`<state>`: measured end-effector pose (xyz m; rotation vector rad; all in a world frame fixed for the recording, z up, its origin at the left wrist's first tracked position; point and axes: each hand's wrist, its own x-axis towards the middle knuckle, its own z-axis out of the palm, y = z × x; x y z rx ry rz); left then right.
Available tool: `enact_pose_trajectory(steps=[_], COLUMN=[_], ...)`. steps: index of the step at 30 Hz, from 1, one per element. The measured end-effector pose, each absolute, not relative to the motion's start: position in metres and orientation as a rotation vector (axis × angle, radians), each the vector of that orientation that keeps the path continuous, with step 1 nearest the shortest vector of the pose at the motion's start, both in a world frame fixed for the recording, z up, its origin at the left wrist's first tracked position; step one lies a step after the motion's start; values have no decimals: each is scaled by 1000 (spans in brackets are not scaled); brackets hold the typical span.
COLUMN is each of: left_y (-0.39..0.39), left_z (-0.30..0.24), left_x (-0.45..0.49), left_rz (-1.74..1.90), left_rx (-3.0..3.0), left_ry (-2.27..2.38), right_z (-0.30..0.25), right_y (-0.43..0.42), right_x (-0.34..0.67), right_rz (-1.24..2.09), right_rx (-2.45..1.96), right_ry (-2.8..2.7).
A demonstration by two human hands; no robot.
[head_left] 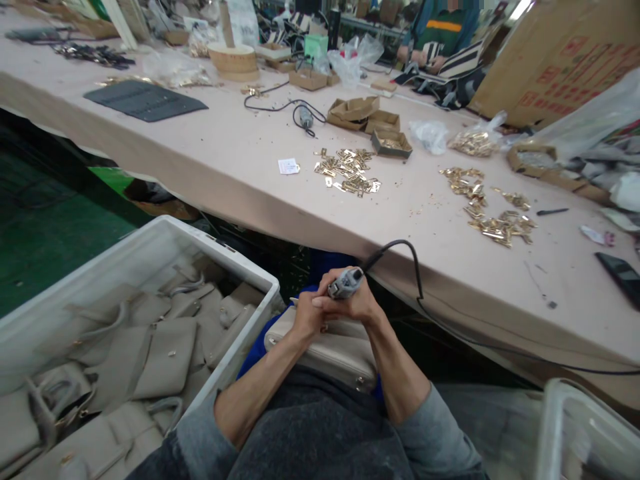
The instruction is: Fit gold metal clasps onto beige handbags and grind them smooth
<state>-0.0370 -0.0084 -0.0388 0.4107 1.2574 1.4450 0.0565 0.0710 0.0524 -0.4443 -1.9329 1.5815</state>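
Evidently, the corded tool point(344, 285) upright above the bag point(330, 355) on the lap point(256, 353) likely handles stiff and fairly light, best gripped round its body, where the right hand point(364, 303) wraps its fingers, the left hand's point(307, 312) finger grip being indiscernible.

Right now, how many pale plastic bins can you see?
2: a large bin at your left and a second bin, partly cut off, at lower right. More may be hidden.

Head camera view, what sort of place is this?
Likely a bag-making workshop: a white bin holds many beige bags, gold-coloured metal fittings lie in piles on a long worktable, and the person holds a corded tool.
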Motion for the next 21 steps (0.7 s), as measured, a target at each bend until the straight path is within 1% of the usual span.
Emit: enact_pose_trajectory(steps=[7, 13, 21], left_y=[-10, -12, -11], left_z=[-43, -35, -30], left_x=[-30, -29, -29], left_rz=[1429, 1411, 1404], left_rx=[428, 381, 371], left_ry=[1198, 1230, 1277], right_z=[45, 47, 59], right_y=[77, 71, 72], right_x=[78, 83, 94], right_rz=[1523, 1492, 1600], right_rx=[-496, -521, -397], right_ry=[-1741, -1550, -1203])
